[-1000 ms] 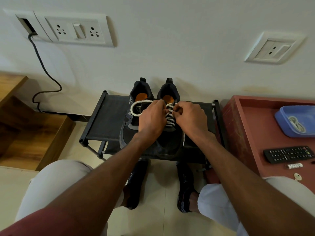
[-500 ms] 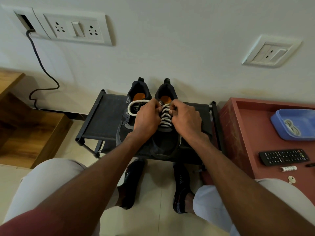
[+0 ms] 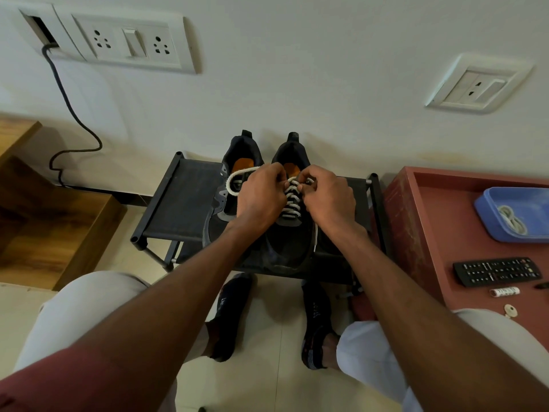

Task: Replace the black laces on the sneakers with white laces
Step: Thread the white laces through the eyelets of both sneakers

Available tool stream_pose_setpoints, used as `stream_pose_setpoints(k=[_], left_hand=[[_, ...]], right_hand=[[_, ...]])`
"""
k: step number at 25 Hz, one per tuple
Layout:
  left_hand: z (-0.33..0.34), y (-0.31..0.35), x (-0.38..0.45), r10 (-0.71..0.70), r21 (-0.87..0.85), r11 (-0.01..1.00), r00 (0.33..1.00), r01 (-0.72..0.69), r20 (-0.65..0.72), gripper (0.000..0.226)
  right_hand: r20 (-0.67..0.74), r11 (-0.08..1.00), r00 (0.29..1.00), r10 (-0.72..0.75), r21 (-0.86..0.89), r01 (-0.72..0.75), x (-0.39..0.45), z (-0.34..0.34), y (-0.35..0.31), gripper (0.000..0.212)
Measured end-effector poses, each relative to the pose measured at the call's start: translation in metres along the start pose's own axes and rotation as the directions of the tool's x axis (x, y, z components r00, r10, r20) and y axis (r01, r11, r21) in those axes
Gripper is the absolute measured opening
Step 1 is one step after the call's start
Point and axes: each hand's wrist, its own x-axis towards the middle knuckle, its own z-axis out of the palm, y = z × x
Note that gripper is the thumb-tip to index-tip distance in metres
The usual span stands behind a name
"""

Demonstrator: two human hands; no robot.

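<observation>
Here the two dark sneakers (image 3: 289,233) stand side by side on the black rack (image 3: 181,200), heels toward the wall. Over the right one's top eyelets, the left hand (image 3: 261,197) and right hand (image 3: 328,197) each pinch the white lace (image 3: 291,200) with curled fingers. A lace loop (image 3: 234,181) arcs left of the left hand, across the other sneaker.

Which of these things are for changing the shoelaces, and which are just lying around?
For the job:
sneakers
white lace
left hand
right hand
rack

Just lying about:
remote
blue tray with a cord in it
black cable
wall sockets
</observation>
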Motion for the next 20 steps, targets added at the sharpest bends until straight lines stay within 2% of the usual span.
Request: stream_pose_setpoints(k=[6,10,12,14,15,17,20], left_hand=[[0.004,0.0,0.005,-0.001,-0.028,1.0,0.999,0.002,0.045,0.015],[0.002,-0.004,0.004,0.007,-0.054,0.999,0.996,-0.002,0.093,0.018],[-0.005,-0.003,0.004,0.024,-0.008,1.0,0.999,-0.023,0.04,0.018],[-0.017,0.0,0.01,0.07,0.116,0.991,0.996,-0.062,-0.063,0.033],[-0.023,0.0,0.015,0.097,0.175,0.981,0.993,-0.083,-0.07,0.042],[-0.029,-0.003,0.026,0.082,0.252,0.964,0.996,-0.091,0.045,0.047],[-0.031,-0.008,0.035,0.025,0.313,0.946,0.979,-0.089,0.204,0.019]], right_hand=[[0.012,0.994,0.999,-0.05,-0.101,0.051,0.001,0.001,0.0,0.007],[0.034,0.996,0.999,-0.015,-0.087,0.018,0.001,0.004,-0.003,0.008],[0.022,0.999,1.0,-0.003,-0.047,0.004,0.004,0.002,-0.003,0.008],[0.0,0.998,1.0,-0.002,-0.061,0.002,0.011,-0.004,0.0,0.022],[0.011,0.995,1.0,0.001,-0.103,0.0,0.016,-0.006,0.003,0.029],[0.055,0.992,0.997,0.056,-0.119,-0.049,0.022,-0.006,0.009,0.026],[0.084,0.984,0.983,0.16,0.061,-0.166,0.025,-0.002,0.009,0.007]])
